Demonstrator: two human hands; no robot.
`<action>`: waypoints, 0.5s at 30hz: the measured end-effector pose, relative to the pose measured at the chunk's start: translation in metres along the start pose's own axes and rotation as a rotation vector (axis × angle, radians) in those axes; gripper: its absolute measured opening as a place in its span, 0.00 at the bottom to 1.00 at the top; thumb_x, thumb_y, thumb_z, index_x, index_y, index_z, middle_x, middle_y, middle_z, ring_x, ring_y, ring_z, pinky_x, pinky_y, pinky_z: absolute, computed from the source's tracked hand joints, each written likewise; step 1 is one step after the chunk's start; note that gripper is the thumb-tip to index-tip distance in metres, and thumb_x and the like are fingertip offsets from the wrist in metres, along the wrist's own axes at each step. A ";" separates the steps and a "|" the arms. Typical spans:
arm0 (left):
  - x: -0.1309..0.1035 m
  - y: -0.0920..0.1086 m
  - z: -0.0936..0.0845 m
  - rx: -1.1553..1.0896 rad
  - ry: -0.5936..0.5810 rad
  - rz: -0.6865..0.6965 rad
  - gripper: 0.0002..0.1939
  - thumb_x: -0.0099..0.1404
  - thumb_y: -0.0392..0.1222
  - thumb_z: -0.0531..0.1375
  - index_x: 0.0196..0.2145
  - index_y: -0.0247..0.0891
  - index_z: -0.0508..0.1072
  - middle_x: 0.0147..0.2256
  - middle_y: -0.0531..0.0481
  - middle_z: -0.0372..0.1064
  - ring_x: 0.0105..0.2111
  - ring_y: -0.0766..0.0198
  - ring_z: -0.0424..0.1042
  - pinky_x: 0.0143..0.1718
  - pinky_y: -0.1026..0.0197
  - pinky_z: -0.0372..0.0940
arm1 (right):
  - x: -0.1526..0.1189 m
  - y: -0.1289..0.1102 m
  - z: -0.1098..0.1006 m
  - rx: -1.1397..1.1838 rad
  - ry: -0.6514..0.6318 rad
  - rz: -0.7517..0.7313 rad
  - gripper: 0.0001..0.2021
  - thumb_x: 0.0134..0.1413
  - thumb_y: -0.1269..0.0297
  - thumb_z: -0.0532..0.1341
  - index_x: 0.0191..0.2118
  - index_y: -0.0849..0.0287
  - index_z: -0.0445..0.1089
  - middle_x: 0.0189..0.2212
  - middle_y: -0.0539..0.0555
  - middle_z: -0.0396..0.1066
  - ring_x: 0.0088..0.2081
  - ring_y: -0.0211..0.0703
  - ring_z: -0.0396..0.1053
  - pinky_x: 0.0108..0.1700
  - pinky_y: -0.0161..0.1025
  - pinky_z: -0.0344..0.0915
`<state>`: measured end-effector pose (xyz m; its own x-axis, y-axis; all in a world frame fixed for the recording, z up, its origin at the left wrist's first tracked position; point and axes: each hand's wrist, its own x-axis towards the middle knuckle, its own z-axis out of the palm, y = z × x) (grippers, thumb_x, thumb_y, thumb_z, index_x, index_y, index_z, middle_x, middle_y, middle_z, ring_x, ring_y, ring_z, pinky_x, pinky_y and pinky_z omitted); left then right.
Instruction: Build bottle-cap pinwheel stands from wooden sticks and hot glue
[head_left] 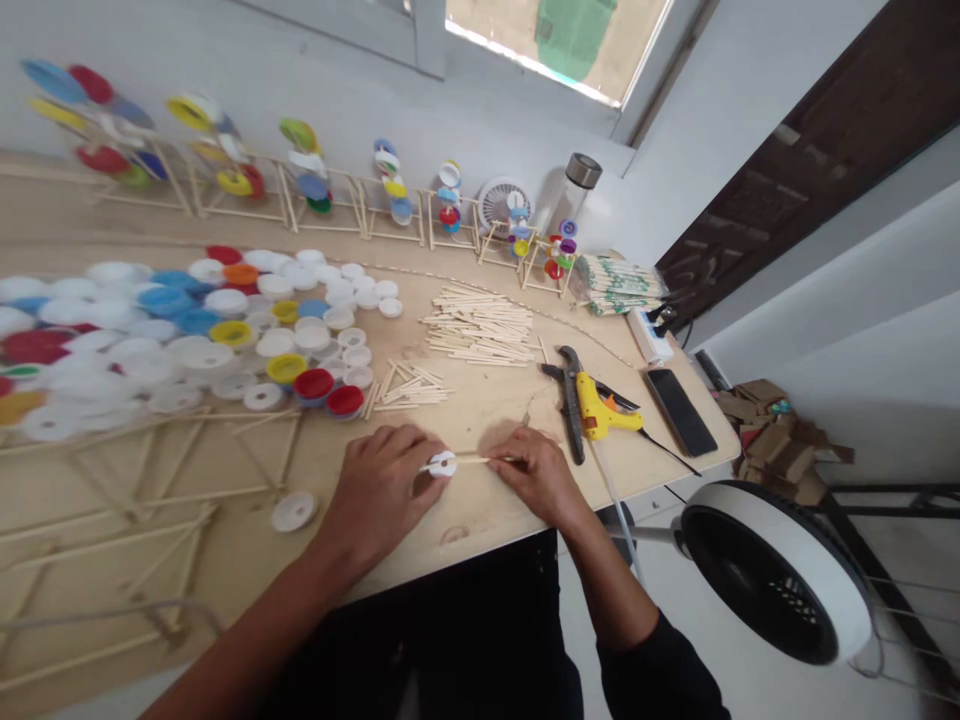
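Observation:
Near the table's front edge, my left hand (386, 490) pinches a small white bottle cap (442, 463) between thumb and fingers. A thin wooden stick (471, 460) lies across the cap and runs to the right. Its other end is between the closed fingers of my right hand (536, 473). One loose white cap (294, 511) lies left of my left wrist. Beyond my hands are a small group of short sticks (411, 386) and a larger pile of sticks (480, 326).
Many coloured caps (161, 340) cover the left, beside stick frames (202, 495). Cap-and-stick models (390, 190) line the wall. At right are black cutters (571, 405), a yellow glue gun (600, 408), a phone (681, 411), a power strip (649, 335) and a bottle (574, 195).

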<state>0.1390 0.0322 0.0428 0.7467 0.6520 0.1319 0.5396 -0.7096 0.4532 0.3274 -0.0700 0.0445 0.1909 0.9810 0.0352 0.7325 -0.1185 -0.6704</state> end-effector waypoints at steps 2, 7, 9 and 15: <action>0.000 -0.001 0.000 -0.009 -0.005 0.005 0.09 0.58 0.40 0.59 0.37 0.45 0.75 0.40 0.49 0.74 0.42 0.53 0.69 0.41 0.51 0.55 | 0.000 0.000 0.000 -0.002 0.002 0.001 0.05 0.56 0.71 0.64 0.35 0.55 0.78 0.30 0.50 0.73 0.35 0.40 0.70 0.41 0.38 0.63; -0.002 -0.005 0.001 -0.023 -0.019 0.017 0.08 0.58 0.39 0.59 0.37 0.45 0.75 0.40 0.49 0.74 0.43 0.54 0.69 0.42 0.51 0.55 | 0.001 0.000 -0.001 -0.034 -0.003 0.005 0.05 0.54 0.72 0.65 0.35 0.56 0.78 0.30 0.50 0.72 0.36 0.41 0.71 0.42 0.38 0.62; -0.001 -0.006 0.001 -0.026 -0.026 0.030 0.09 0.58 0.40 0.59 0.38 0.45 0.75 0.41 0.49 0.74 0.43 0.54 0.68 0.42 0.51 0.55 | 0.002 0.000 -0.001 -0.039 -0.024 0.009 0.05 0.54 0.71 0.65 0.36 0.55 0.78 0.31 0.50 0.73 0.37 0.41 0.71 0.43 0.39 0.62; 0.001 -0.008 0.001 -0.029 -0.034 0.063 0.08 0.60 0.41 0.58 0.37 0.45 0.74 0.40 0.50 0.74 0.43 0.55 0.68 0.43 0.51 0.54 | 0.004 -0.003 -0.004 -0.064 -0.080 0.017 0.06 0.57 0.71 0.63 0.37 0.57 0.78 0.31 0.51 0.73 0.38 0.41 0.71 0.42 0.38 0.62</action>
<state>0.1358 0.0388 0.0382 0.7920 0.5963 0.1312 0.4796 -0.7406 0.4708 0.3286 -0.0662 0.0502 0.1527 0.9876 -0.0361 0.7707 -0.1419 -0.6212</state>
